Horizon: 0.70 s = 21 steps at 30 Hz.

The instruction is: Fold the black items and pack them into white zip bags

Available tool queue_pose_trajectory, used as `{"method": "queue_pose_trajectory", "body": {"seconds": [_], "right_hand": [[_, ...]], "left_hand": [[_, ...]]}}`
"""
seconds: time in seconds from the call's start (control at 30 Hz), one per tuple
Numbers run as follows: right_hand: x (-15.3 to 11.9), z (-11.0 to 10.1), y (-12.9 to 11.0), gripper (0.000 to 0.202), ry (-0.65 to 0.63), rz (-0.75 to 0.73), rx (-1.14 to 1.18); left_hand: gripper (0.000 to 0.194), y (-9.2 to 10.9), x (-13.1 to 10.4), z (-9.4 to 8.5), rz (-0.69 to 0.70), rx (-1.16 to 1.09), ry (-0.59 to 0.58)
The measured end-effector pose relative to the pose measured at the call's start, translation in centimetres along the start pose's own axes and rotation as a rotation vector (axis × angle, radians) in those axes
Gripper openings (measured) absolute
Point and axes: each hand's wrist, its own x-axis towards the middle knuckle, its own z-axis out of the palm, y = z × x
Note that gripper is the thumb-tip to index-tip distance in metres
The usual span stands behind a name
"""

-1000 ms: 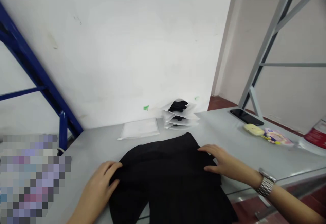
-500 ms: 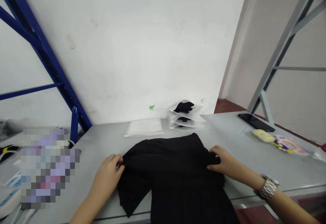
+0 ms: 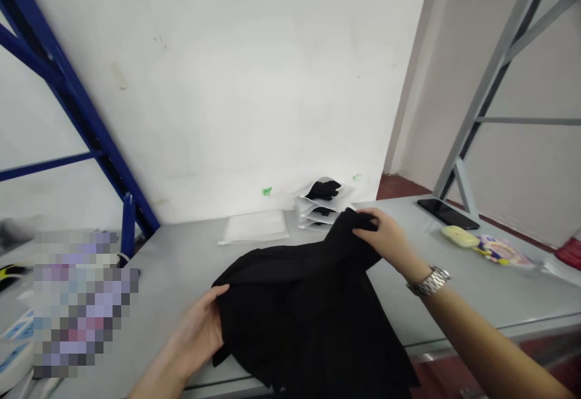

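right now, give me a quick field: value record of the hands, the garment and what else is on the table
left hand: grips the near left edge of the black garment
right hand: pinches the garment's far corner, raised off the table
garment: spread on the table, front part hanging over the near edge
behind it: flat white packet; stack of bagged black items
right side: black phone, yellow case
wrist: metal watch

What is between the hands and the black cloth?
Nothing visible. The left hand grips the black cloth at its near left edge, and the right hand pinches its far corner, lifted off the grey table.
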Motion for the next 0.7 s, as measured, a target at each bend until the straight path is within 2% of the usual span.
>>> {"method": "queue_pose_trajectory", "body": {"seconds": [0.1,0.17,0.27,0.3,0.37,0.43,0.5,0.57,0.63,0.7], "right_hand": [[-1.1,1.9,-3.8,0.031,0.055,-0.235,-0.163],[-3.2,4.2,-6.4,0.035,0.004,-0.371,-0.199],[-8.1,9.0,-8.9,0.043,-0.2,-0.573,-0.26],[-9.7,10.6,-9.3,0.041,-0.317,-0.651,-0.264],[-12.4,13.4,-9.3,0.038,-0.48,-0.734,-0.263],[-13.8,14.6,-8.7,0.047,-0.607,-0.783,-0.223],[-13.3,14.2,-7.9,0.05,-0.711,-0.775,-0.1],[-11.4,12.4,-7.1,0.046,-0.756,-0.674,0.093],[-8.5,10.2,-6.2,0.049,-0.695,-0.473,0.287],[-5.4,8.4,-5.1,0.07,-0.617,-0.214,0.43]], "left_hand": [[0.007,-0.9,0.1,0.8,-0.027,-0.104,-0.017],[0.005,-1.0,-0.1,1.2,-0.022,-0.136,-0.042],[0.02,-0.8,-0.6,1.6,-0.06,-0.159,-0.097],[0.026,-0.8,-0.7,1.7,-0.066,-0.151,-0.078],[0.029,-0.9,-0.8,1.6,-0.043,-0.09,0.015],[0.026,-1.5,-0.5,1.3,0.018,0.014,0.125],[0.033,-2.0,0.0,0.9,0.09,0.105,0.165],[0.041,-2.2,0.2,0.8,0.168,0.146,0.136],[0.049,-1.6,-0.1,1.3,0.241,0.16,0.094],[0.056,-0.3,-1.0,2.4,0.314,0.177,0.075]]}}
